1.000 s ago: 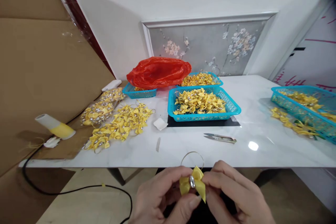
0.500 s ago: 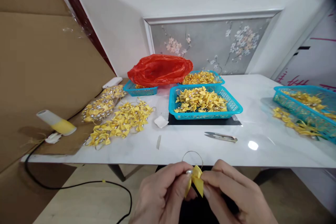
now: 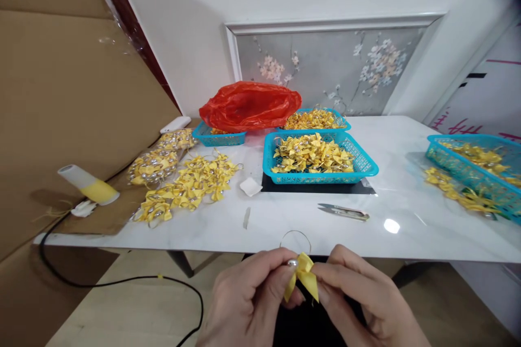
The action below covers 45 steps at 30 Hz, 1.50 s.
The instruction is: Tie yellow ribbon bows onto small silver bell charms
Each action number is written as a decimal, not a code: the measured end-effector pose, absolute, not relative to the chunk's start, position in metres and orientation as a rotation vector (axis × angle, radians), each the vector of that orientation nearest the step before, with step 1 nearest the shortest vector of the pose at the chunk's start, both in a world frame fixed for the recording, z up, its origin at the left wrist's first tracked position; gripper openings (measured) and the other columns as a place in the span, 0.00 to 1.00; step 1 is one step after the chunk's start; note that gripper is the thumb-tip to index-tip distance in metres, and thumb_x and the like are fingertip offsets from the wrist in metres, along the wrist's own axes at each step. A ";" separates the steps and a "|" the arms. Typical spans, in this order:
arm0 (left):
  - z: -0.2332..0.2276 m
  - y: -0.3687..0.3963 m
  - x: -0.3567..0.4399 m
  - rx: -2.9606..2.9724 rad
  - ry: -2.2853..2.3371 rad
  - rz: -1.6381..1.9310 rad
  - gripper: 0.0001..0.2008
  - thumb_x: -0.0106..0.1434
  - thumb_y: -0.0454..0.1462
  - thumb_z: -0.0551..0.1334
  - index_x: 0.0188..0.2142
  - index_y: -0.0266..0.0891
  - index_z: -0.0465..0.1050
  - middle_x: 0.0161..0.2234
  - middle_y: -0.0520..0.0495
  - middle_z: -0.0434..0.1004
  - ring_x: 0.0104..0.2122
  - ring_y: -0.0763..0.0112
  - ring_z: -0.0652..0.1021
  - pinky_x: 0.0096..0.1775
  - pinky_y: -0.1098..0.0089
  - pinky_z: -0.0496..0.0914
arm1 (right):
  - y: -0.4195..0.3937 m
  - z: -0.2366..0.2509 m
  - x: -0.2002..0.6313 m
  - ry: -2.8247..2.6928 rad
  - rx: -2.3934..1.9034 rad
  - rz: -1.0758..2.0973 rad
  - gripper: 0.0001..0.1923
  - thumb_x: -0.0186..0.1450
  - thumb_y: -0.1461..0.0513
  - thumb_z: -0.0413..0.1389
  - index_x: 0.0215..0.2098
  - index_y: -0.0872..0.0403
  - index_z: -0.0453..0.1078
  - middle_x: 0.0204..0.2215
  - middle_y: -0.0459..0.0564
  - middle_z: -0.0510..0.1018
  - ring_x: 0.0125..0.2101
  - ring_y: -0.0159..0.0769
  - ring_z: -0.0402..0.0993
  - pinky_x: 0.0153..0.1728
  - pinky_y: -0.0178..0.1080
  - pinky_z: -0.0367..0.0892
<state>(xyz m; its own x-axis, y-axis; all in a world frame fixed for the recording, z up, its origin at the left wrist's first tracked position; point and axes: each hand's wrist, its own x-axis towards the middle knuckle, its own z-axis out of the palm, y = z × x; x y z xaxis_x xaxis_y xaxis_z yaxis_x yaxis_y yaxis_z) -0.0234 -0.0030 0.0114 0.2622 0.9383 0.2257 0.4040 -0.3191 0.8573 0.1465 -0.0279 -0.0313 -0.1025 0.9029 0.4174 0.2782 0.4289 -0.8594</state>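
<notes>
A small yellow ribbon bow (image 3: 304, 272) with a silvery bead and a thin cord loop is held between both hands, just in front of the table's near edge. My left hand (image 3: 254, 293) pinches it by the bead side, thumb and forefinger closed. On the other side, my right hand (image 3: 362, 293) grips a ribbon tail between thumb and forefinger. The cord loop stands up above the bow. Thread snips (image 3: 344, 212) lie on the white table (image 3: 293, 222) beyond my right hand. Some fingertips are hidden behind the ribbon.
Blue baskets (image 3: 321, 178) of similar yellow bows stand mid-table, behind and at right (image 3: 472, 165). A red plastic bag (image 3: 250, 105) sits at the back. Loose bows (image 3: 195, 184) are heaped left, near a yellow-and-white tube (image 3: 89, 185). A black cable (image 3: 122, 282) runs down at left.
The bow has turned slightly, its bead and lower ribbon tail showing more. Both hands keep their pinch on it, and the camera view has shifted a little.
</notes>
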 end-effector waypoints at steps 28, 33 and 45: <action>-0.003 -0.005 -0.020 1.474 1.202 0.888 0.12 0.67 0.41 0.59 0.38 0.41 0.81 0.20 0.54 0.74 0.21 0.74 0.75 0.28 0.77 0.71 | -0.023 -0.040 0.152 -1.635 -1.004 0.819 0.12 0.72 0.65 0.50 0.39 0.50 0.76 0.28 0.45 0.66 0.27 0.31 0.67 0.27 0.33 0.63; -0.001 -0.010 -0.016 1.337 1.217 0.971 0.10 0.65 0.42 0.62 0.34 0.42 0.81 0.19 0.55 0.72 0.21 0.76 0.72 0.27 0.79 0.69 | -0.025 -0.043 0.149 -1.587 -0.958 0.815 0.12 0.72 0.66 0.50 0.41 0.49 0.75 0.28 0.45 0.65 0.27 0.31 0.65 0.26 0.32 0.61; -0.013 -0.012 -0.010 1.274 1.156 1.133 0.07 0.62 0.40 0.65 0.32 0.45 0.83 0.19 0.56 0.71 0.20 0.77 0.69 0.25 0.80 0.65 | -0.031 -0.056 0.135 -1.334 -0.938 1.012 0.10 0.72 0.60 0.53 0.39 0.46 0.77 0.28 0.45 0.65 0.29 0.32 0.64 0.30 0.34 0.58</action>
